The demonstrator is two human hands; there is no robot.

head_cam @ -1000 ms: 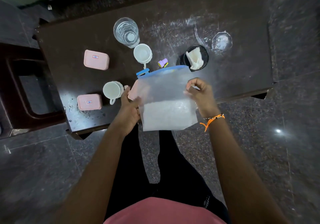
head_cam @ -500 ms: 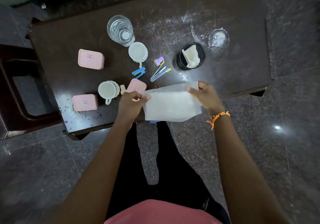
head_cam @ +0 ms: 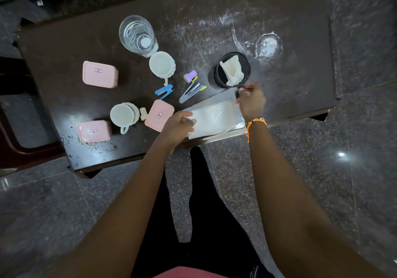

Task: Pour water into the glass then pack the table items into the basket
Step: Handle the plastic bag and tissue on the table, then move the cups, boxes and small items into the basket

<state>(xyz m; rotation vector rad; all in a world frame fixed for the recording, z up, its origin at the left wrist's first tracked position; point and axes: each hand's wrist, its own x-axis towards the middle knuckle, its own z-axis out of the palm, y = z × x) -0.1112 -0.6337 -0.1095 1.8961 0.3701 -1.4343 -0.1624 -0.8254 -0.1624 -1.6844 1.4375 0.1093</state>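
Both hands pinch a clear bag [head_cam: 214,117] lying flat, long axis along the table's [head_cam: 300,80] near edge, the left hand [head_cam: 178,125] and right hand [head_cam: 250,101] at opposite ends, beside three pink boxes [head_cam: 100,74] and two white cups [head_cam: 162,65].

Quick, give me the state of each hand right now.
Left hand: closed on the left edge of the plastic bag, which lies on the table.
Right hand: closed on the bag's far right corner.

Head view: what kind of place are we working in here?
Probably a home or office room, not a workshop: a low dark table on polished granite floor tiles, set with white cups, pink lunch boxes and a stapler.
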